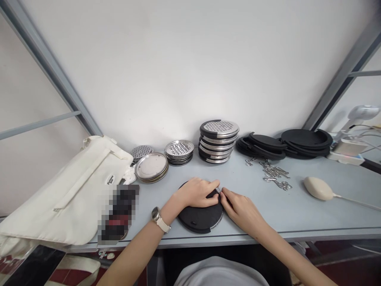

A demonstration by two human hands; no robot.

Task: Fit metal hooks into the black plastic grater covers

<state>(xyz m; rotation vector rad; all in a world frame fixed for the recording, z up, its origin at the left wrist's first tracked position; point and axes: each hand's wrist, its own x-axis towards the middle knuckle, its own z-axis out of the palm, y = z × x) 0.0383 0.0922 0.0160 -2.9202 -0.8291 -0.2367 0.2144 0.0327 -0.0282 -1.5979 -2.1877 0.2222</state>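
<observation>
Towards the front of the grey table (291,214), covering the far part of the black disc (199,220) with the left hand (198,194) and meeting its right rim with the narrowed fingertips of the right hand (240,205) (cannot tell either hold).

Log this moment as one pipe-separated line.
left hand: on black disc | right hand: at disc's edge | metal clips: loose on table

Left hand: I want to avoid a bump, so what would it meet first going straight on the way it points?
From the left hand, most likely the right hand, close by at the rim of the black disc; depth between them is hard to judge.
</observation>
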